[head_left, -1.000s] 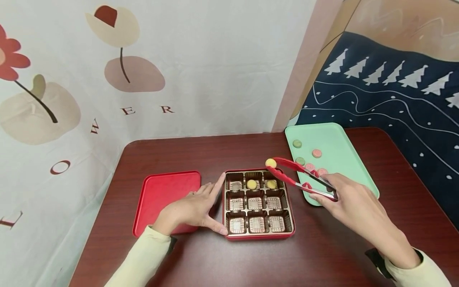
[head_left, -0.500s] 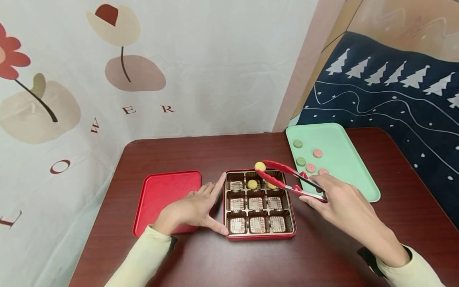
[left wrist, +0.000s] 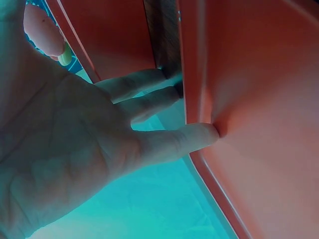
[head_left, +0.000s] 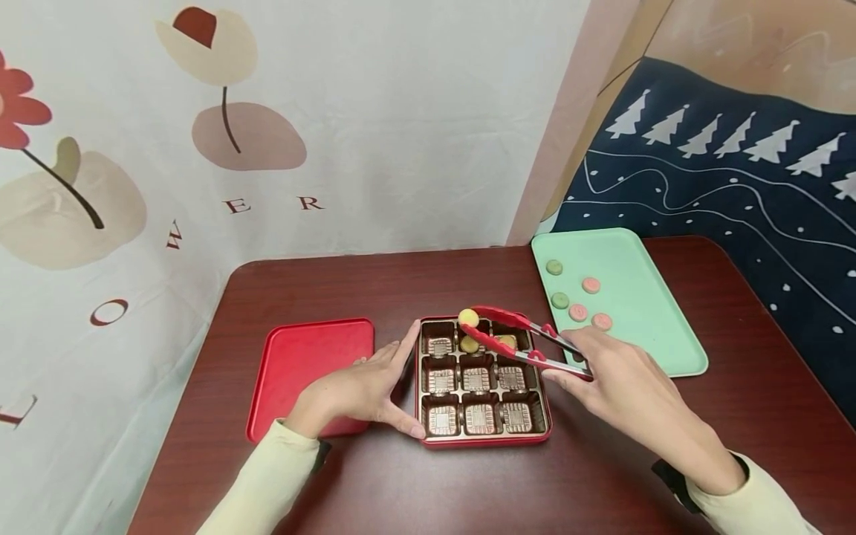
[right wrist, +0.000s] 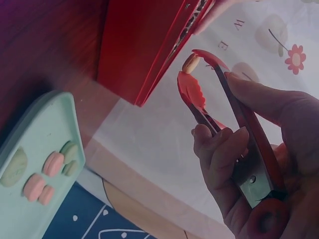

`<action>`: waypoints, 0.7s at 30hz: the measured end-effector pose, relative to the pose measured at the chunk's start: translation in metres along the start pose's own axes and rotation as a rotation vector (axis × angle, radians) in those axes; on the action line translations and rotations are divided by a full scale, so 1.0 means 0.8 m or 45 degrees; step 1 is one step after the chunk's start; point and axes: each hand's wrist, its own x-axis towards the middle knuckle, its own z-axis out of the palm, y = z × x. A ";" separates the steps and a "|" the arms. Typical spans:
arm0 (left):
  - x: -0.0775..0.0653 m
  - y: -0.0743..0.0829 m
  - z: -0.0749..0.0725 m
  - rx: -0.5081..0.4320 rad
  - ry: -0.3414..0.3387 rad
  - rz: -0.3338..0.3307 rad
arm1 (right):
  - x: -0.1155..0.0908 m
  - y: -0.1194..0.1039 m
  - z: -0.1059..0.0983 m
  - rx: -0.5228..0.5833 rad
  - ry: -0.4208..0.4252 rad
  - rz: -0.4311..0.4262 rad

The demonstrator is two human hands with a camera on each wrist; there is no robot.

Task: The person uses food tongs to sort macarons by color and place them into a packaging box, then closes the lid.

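My right hand (head_left: 622, 379) grips red-tipped metal tongs (head_left: 491, 342), which pinch a yellow macaron (head_left: 469, 318) over the back row of a red box (head_left: 488, 443). The box has a brown-gold divided insert. Below the tongs, one yellow macaron (head_left: 469, 345) sits in the back middle compartment and another (head_left: 507, 341) in the back right one, partly hidden. The right wrist view shows the held macaron (right wrist: 190, 63) edge-on between the tong tips. My left hand (head_left: 354, 390) lies along the box's left side, fingers stretched out; in the left wrist view a fingertip (left wrist: 212, 133) touches the red wall.
A red lid (head_left: 310, 364) lies left of the box, partly under the left hand. At the back right a mint-green tray (head_left: 662, 327) bears pink macarons (head_left: 591, 285) and green macarons (head_left: 554, 267). A patterned cloth wall borders the table's far edge.
My right hand has carried the tongs and the yellow macaron leftward and slightly nearer, from the box's back right corner to above the back middle compartment. The left hand has stayed in place.
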 end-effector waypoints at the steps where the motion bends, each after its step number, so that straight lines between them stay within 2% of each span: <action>1: 0.000 0.000 0.000 -0.001 0.000 0.003 | 0.001 -0.002 0.000 0.003 -0.014 0.006; 10: -0.002 -0.003 -0.003 -0.028 -0.007 0.041 | 0.007 -0.011 0.007 0.018 -0.008 -0.053; 21: -0.001 -0.005 -0.005 -0.035 -0.023 0.070 | 0.010 -0.017 0.017 0.021 -0.045 -0.061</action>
